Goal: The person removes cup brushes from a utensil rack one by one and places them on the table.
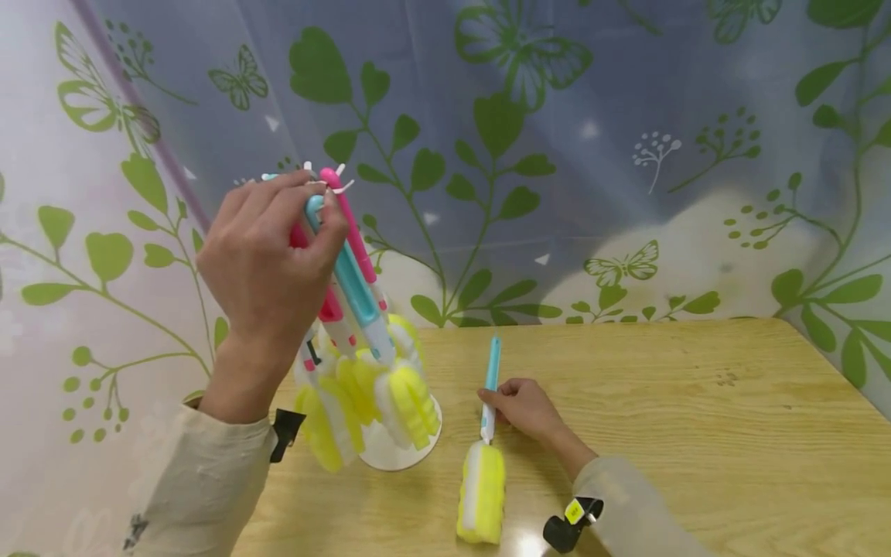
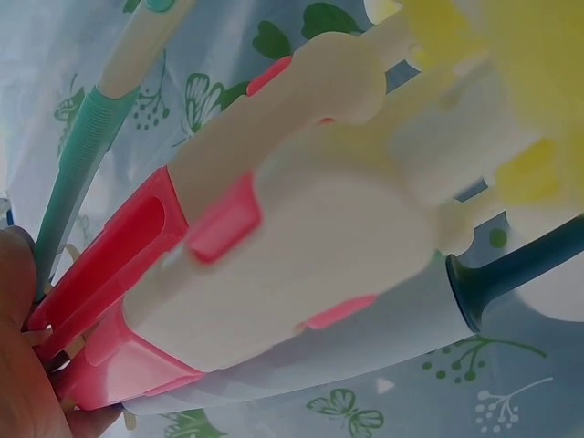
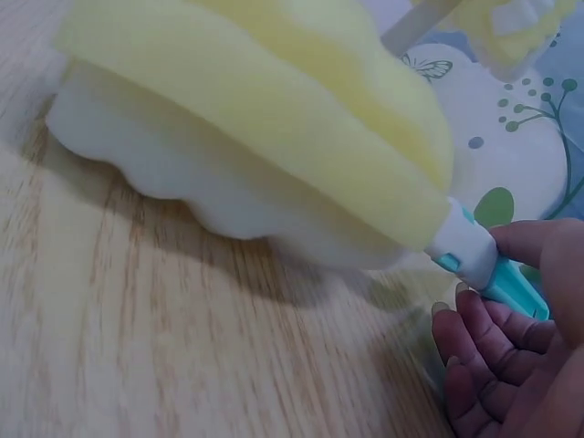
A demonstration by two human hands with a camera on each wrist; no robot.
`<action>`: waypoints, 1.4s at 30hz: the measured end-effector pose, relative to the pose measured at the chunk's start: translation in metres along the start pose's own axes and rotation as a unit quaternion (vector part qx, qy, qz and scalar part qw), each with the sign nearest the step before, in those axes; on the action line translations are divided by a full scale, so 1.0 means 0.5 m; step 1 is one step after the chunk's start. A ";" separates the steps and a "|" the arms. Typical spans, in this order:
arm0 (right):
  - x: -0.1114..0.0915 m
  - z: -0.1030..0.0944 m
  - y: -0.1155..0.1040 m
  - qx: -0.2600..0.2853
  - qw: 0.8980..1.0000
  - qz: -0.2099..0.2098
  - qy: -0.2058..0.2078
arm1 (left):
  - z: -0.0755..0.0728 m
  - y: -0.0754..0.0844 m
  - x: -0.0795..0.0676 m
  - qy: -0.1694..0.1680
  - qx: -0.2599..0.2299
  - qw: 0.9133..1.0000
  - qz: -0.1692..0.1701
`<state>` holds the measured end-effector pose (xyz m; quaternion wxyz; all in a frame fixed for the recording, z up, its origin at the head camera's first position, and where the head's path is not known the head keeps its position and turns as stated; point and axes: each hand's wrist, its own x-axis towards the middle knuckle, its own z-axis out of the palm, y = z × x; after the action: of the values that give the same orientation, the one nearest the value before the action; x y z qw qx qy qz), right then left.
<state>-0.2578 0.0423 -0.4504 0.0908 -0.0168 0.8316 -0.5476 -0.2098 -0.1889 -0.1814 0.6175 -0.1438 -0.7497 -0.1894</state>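
At the upper left in the head view, my left hand (image 1: pixel 261 247) curls around the top of a stand of hanging sponge brushes. A blue handle (image 1: pixel 358 286) passes between its thumb and index finger. Pink handles (image 1: pixel 351 224) crowd beside it; the left wrist view shows pink-and-white ones (image 2: pixel 292 237) close up. What the palm covers is hidden. My right hand (image 1: pixel 525 406) pinches the blue-and-white handle (image 1: pixel 493 367) of another sponge brush on the table. Its yellow-and-white sponge head (image 1: pixel 482 495) points toward me and looms large in the right wrist view (image 3: pixel 274 128).
Yellow-and-white sponge heads (image 1: pixel 407 402) hang low around the stand, over its round white base (image 1: pixel 393 456). The wooden table (image 1: pixel 696 402) extends to the right. Behind it hangs a curtain (image 1: pixel 592 155) printed with green leaves and butterflies.
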 end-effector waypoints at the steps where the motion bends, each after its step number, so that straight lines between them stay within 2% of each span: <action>1: 0.000 0.000 0.001 -0.005 1.000 -0.001 -0.001 | 0.000 0.000 -0.001 0.000 0.000 1.000 0.000; 11: -0.002 0.009 -0.003 -0.055 0.998 -0.006 -0.024 | 0.002 -0.001 -0.001 0.001 0.008 1.000 0.007; 20: -0.002 0.008 -0.008 -0.126 0.991 -0.009 -0.034 | 0.004 -0.001 -0.002 0.000 0.011 1.000 0.007; 28: 0.003 0.008 -0.011 -0.160 0.986 -0.003 -0.040 | 0.004 0.001 -0.003 0.003 0.014 1.000 0.003; 34: 0.005 0.008 -0.009 -0.190 0.981 0.006 -0.032 | 0.007 0.002 -0.005 0.001 0.011 1.000 0.000; 42: 0.001 0.022 -0.016 -0.226 0.974 0.011 -0.020 | 0.008 0.004 -0.005 0.017 0.006 1.000 -0.004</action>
<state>-0.2570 0.0291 -0.4473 0.1075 -0.0388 0.9321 -0.3438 -0.2117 -0.1854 -0.1844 0.6308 -0.1340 -0.7405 -0.1893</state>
